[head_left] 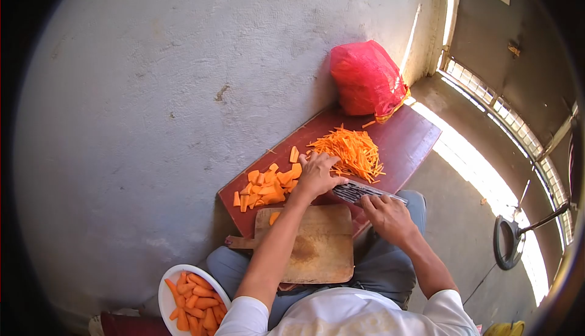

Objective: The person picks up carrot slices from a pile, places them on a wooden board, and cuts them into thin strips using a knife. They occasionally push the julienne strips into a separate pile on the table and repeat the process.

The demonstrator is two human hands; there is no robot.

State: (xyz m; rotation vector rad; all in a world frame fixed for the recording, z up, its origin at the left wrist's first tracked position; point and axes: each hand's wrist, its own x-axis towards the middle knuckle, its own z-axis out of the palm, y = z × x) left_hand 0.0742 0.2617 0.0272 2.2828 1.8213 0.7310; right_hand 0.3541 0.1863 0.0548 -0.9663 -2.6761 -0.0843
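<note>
Over the red bench [405, 144], my right hand [385, 215] is closed around the handle end of a dark-patterned knife [353, 193]. My left hand [319, 174] has its fingers spread between two carrot heaps, its thumb by the knife's far end. Thin carrot strips [353, 153] are piled beyond the blade. Flat carrot slices [265, 186] lie to the left. Nearer my body, a wooden cutting board [326, 244] has a carrot slice [274, 217] near its upper left edge, partly behind my left forearm.
A red plastic bag [365, 77] stands at the bench's back, against the wall. At the lower left, a white bowl [166, 299] holds several peeled carrots [198, 299]. A black round object [506, 243] with a rod is on the right, near a metal door [506, 43].
</note>
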